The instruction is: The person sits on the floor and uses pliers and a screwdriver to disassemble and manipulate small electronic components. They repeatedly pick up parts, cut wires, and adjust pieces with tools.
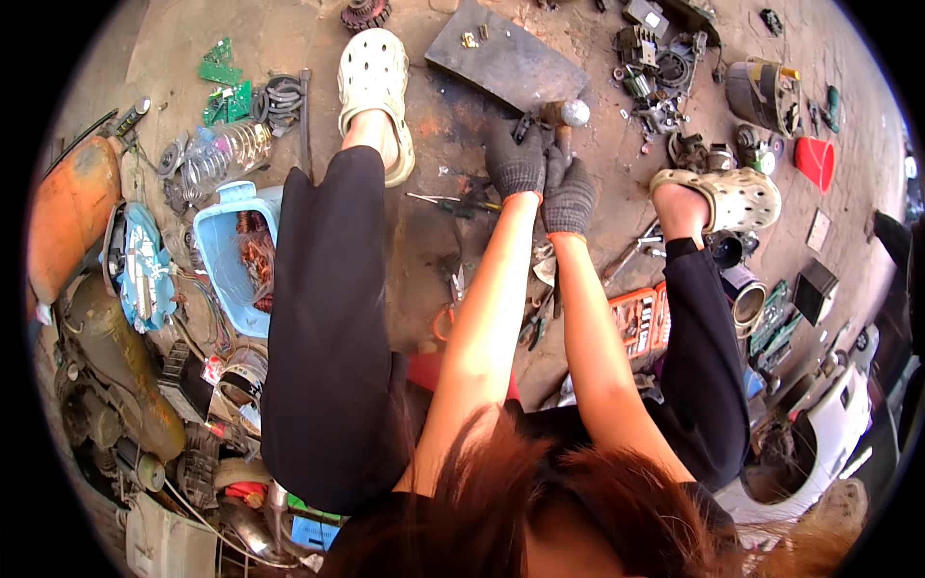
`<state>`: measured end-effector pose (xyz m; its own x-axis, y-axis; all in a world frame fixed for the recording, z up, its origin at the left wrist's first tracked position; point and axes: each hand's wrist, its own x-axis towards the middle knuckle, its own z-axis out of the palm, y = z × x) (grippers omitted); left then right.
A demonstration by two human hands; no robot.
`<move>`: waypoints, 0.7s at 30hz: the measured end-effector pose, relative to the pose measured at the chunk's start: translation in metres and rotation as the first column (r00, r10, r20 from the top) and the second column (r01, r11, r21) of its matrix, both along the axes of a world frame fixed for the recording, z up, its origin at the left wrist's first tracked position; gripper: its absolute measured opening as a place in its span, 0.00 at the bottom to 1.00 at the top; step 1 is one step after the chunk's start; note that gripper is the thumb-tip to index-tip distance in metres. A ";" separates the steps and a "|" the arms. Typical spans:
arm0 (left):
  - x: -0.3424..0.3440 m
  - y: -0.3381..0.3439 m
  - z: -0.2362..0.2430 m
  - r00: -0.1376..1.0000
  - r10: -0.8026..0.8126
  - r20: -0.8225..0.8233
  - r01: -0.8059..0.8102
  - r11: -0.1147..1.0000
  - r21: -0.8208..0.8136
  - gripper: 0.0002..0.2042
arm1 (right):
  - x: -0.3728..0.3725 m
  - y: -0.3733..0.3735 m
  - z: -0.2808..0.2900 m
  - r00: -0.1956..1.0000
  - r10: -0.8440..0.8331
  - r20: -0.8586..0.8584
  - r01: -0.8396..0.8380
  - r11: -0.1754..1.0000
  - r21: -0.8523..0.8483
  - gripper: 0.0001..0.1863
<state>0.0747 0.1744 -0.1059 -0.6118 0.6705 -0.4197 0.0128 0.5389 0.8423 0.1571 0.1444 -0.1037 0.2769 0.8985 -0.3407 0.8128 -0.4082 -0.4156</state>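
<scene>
The dark metal slab [506, 63] lies on the dirty floor with small brass-coloured pieces [470, 39] on top; at its near edge the right hand [568, 196], in a dark grey glove, is clenched round the handle of a hammer [566, 115], whose head overlaps the slab's near right corner in view, though I cannot tell whether the two touch; the left hand [516, 162], gloved alike, is also just in front of the slab, its fingers curled round a small dark part [522, 127], mostly hidden by the glove and close to the slab's near edge.

Nearer the person than the slab lie a thin tool with a yellow-and-black handle [472, 203], orange-handled scissors [445, 322] and an open orange tool case [633, 323]; left of the slab are a cream clog [374, 82] on one foot, green circuit boards [228, 102] and a coil of grey cable [279, 100]; farther left and nearer than the slab stands a light blue tub [218, 270] with copper-coloured windings [255, 252] inside; right of the slab are a heap of metal parts [658, 63], a bucket [758, 96] and a red scoop-like piece [815, 162].
</scene>
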 end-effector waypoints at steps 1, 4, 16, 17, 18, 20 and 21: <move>-0.003 -0.001 0.000 0.998 -0.036 -0.042 0.034 0.998 -0.058 0.14 | -0.003 0.000 0.010 0.999 -0.004 -0.035 0.002 0.999 -0.050 0.24; 0.000 -0.001 0.004 0.997 -0.046 -0.059 0.044 0.999 -0.027 0.13 | -0.007 0.003 0.026 0.995 -0.073 -0.067 0.068 0.995 -0.068 0.26; 0.003 -0.003 -0.003 0.999 -0.040 -0.023 0.040 0.999 0.000 0.13 | -0.005 0.005 0.010 1.000 -0.024 -0.015 0.024 1.000 -0.013 0.24; 0.004 -0.002 0.002 0.999 -0.048 -0.008 0.048 0.999 0.005 0.13 | -0.002 0.007 0.011 0.999 -0.034 -0.014 0.034 0.999 -0.008 0.24; 0.003 -0.004 -0.002 0.998 -0.048 -0.041 0.047 0.998 -0.029 0.12 | -0.003 0.003 0.015 0.983 -0.142 -0.116 0.149 0.988 0.049 0.23; -0.005 -0.010 -0.009 0.993 -0.041 -0.107 0.042 0.999 0.005 0.11 | 0.003 -0.016 0.014 0.953 -0.237 -0.190 0.264 0.956 0.127 0.22; -0.014 -0.017 -0.012 0.989 -0.022 -0.146 0.025 1.000 0.019 0.11 | -0.002 -0.024 0.024 0.934 -0.268 -0.236 0.309 0.938 0.157 0.22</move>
